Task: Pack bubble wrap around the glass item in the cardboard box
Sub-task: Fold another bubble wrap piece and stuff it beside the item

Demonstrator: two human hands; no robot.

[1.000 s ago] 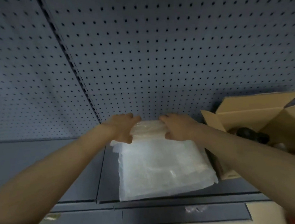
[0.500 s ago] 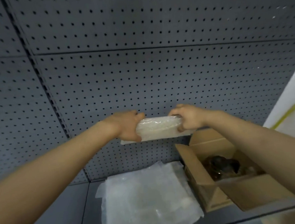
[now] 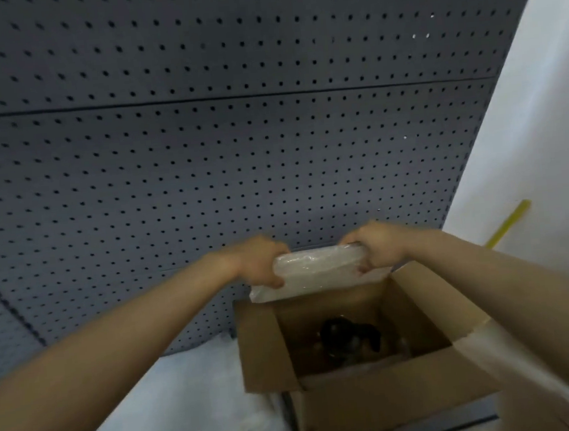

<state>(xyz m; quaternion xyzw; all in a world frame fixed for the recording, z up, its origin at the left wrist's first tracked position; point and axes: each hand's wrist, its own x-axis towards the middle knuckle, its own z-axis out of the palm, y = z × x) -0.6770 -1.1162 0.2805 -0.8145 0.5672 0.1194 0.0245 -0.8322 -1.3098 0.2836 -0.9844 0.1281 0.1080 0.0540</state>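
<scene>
Dark glass item (image 3: 347,342) deep in the cardboard box (image 3: 378,399), blurry, shape hard to tell. Folded bubble wrap (image 3: 319,272) held up over the box's back edge, left hand (image 3: 261,263) and right hand (image 3: 375,247) gripping its ends. More wrap sheets (image 3: 176,410) left of the box, cut off at the bottom. Open room around the item inside.

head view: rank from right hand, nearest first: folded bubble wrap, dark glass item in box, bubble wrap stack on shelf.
1. Folded bubble wrap: gripped in the right hand.
2. Dark glass item: below, inside the cardboard box.
3. Bubble wrap stack: lower left, on the shelf beside the box.
</scene>
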